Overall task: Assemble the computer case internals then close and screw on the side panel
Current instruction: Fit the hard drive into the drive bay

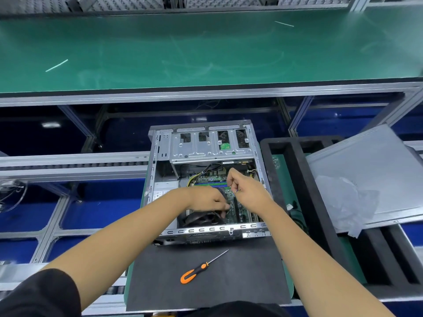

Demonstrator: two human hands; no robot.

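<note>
An open grey computer case [160, 156] lies on its side on a dark mat, its green motherboard [231, 209] exposed. My left hand [206, 200] reaches in over the black cooler fan [199, 219] and its fingertips touch the board. Just above the board, my right hand [247, 188] has its fingers curled and pinches a thin wire [237, 191]. The grey side panel [370, 170] lies off the case at the right. An orange-and-black screwdriver [199, 269] rests on the mat in front of the case.
A black foam tray [297, 179] sits right of the case, with crumpled clear plastic [343, 202] on the panel. A green-topped bench [206, 49] spans the back above a metal conveyor frame [75, 161]. The dark mat [229, 282] extends to the near edge.
</note>
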